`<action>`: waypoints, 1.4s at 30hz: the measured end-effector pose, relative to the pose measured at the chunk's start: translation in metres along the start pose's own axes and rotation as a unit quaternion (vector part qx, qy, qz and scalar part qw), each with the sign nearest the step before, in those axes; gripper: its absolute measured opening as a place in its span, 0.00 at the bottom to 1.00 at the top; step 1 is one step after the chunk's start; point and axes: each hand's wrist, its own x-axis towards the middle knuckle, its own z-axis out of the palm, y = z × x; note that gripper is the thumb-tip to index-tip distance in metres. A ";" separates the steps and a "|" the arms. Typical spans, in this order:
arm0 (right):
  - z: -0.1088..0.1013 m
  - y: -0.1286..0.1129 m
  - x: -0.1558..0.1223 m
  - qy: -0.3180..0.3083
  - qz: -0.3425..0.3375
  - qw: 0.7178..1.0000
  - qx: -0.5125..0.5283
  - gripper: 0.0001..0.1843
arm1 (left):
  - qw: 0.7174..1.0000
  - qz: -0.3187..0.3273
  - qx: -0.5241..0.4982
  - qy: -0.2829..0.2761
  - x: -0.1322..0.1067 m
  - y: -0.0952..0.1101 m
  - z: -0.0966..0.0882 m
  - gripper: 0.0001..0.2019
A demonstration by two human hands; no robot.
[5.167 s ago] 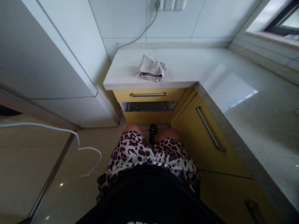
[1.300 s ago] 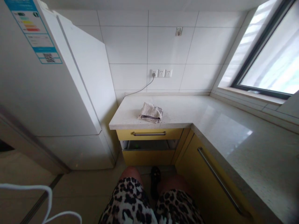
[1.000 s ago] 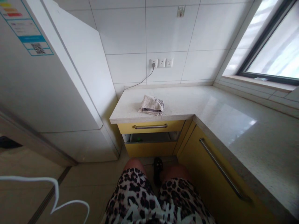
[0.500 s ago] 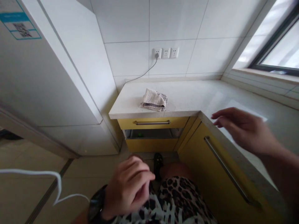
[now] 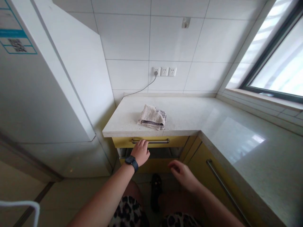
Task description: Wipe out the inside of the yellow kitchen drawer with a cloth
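My left hand (image 5: 141, 153), wearing a dark watch (image 5: 132, 163) on the wrist, has its fingers hooked over the left part of the metal drawer handle (image 5: 157, 141). That handle runs across the yellow upper drawer (image 5: 175, 140) below the countertop. Beneath it, the lower drawer (image 5: 153, 165) is pulled out a little, leaving a dark gap. My right hand (image 5: 180, 173) hovers in front of the lower drawer's right side, its fingers loosely bent and apart from the thumb, with nothing visible in it. A folded beige towel (image 5: 152, 116) lies on the counter above.
A pale L-shaped countertop (image 5: 187, 110) runs along the wall and right side. A cabinet door with a long metal handle (image 5: 224, 183) is at right. A tall white appliance (image 5: 78, 78) stands left. A cord (image 5: 142, 90) leads to a wall socket (image 5: 156, 72).
My left hand has reached forward from near my lap onto the upper drawer's handle. My right hand has dropped from over the right counter to before the drawers. The view has tilted up.
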 end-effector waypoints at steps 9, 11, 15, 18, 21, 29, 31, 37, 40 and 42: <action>0.120 0.074 -0.052 -0.027 0.071 0.994 0.085 0.13 | 0.999 0.008 0.042 -0.020 0.011 -0.016 0.030 0.32; 0.084 0.047 -0.026 0.010 0.009 0.998 0.058 0.14 | 0.999 -0.002 0.039 -0.023 0.009 -0.016 0.034 0.34; -0.014 -0.029 0.053 0.133 -0.130 0.980 -0.073 0.12 | 0.999 -0.024 0.036 -0.032 0.009 -0.016 0.044 0.36; -0.063 -0.079 0.113 0.204 -0.209 0.942 -0.165 0.12 | 0.998 -0.032 0.042 -0.033 0.011 -0.016 0.050 0.37; -0.080 -0.111 0.161 0.215 -0.234 0.915 -0.247 0.19 | 0.998 -0.032 0.041 -0.030 0.013 -0.016 0.052 0.35; -0.061 -0.092 0.236 0.077 -0.111 0.934 -0.330 0.47 | 0.998 -0.039 0.056 -0.010 0.016 -0.012 0.050 0.30; -0.064 -0.078 0.244 0.070 -0.091 0.943 -0.311 0.44 | 0.997 -0.038 0.061 -0.008 0.015 -0.011 0.049 0.29; -0.104 -0.035 0.259 0.088 -0.097 0.944 -0.303 0.34 | 0.996 -0.044 0.080 -0.001 0.015 -0.009 0.048 0.28; -0.127 -0.014 0.254 0.111 -0.083 0.946 -0.294 0.33 | 0.995 -0.049 0.091 0.008 0.016 -0.007 0.047 0.28; -0.138 -0.002 0.247 0.126 -0.082 0.945 -0.291 0.33 | 0.994 -0.054 0.095 0.017 0.016 -0.005 0.046 0.26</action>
